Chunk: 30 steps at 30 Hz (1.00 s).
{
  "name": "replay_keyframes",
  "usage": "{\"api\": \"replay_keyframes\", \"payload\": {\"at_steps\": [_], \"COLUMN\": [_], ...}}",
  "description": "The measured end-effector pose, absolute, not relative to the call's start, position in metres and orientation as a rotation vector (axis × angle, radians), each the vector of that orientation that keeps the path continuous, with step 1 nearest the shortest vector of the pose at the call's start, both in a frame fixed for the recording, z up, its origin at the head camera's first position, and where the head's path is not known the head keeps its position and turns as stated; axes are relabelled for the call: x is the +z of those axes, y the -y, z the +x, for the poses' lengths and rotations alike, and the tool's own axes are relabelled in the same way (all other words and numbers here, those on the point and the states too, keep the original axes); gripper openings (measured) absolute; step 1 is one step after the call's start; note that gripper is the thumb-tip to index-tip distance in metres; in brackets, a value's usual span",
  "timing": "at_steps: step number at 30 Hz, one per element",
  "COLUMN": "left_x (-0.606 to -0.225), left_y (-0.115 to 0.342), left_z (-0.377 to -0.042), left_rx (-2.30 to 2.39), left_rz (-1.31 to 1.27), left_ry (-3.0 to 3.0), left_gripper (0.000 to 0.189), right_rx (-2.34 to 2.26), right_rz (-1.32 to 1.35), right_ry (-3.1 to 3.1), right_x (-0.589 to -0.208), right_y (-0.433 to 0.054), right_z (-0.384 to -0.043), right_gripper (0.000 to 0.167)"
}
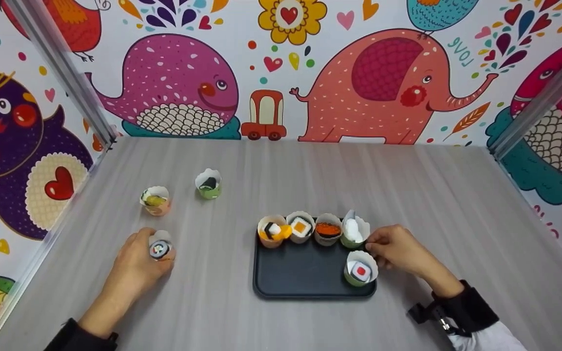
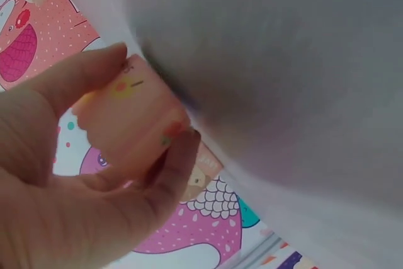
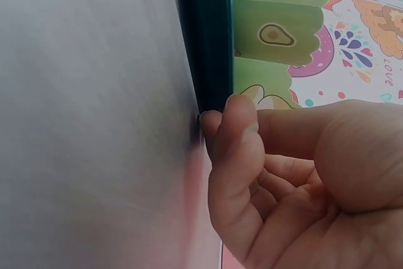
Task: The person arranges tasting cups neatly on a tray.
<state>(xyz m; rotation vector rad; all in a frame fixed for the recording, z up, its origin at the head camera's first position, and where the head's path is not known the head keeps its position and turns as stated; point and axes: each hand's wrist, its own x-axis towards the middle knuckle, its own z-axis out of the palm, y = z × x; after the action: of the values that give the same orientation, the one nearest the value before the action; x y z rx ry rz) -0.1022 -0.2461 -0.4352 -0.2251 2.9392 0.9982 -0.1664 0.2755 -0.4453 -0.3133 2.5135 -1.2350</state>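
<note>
In the head view my left hand (image 1: pixel 137 263) grips a pink paper cup (image 1: pixel 168 257) with a toy sushi roll (image 1: pixel 159 249) inside. The left wrist view shows my thumb and fingers around the cup's side (image 2: pixel 135 118), close over the table. At the right, my right hand (image 1: pixel 400 248) pinches the edge of a black tray (image 1: pixel 305 273) between thumb and finger. Along the tray's back stand several paper cups with toy sushi, among them an orange-topped cup (image 1: pixel 328 229) and a green cup (image 1: pixel 355 233). A cup with a red-centred roll (image 1: pixel 360 269) stands at its front right.
Behind my left hand stands a pink cup with yellow-green filling (image 1: pixel 155 201). Farther back is a green cup (image 1: pixel 209 184) with a dark piece inside. Patterned panels (image 1: pixel 271 73) enclose the grey table (image 1: pixel 203 312) at the back and sides.
</note>
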Motion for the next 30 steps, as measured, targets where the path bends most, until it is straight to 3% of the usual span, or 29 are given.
{"api": "replay_keyframes", "payload": {"at_steps": [30], "left_x": [-0.416], "left_y": [0.180], "left_z": [-0.089], "left_rx": [1.277], "left_rz": [-0.040], "left_ry": [-3.121], "left_gripper": [0.060], "right_rx": [-1.246], "right_rz": [-0.324], "right_ry": [-2.512], "right_x": [-0.445], "right_y": [-0.275], "right_z": [-0.165], "right_gripper": [0.009]}}
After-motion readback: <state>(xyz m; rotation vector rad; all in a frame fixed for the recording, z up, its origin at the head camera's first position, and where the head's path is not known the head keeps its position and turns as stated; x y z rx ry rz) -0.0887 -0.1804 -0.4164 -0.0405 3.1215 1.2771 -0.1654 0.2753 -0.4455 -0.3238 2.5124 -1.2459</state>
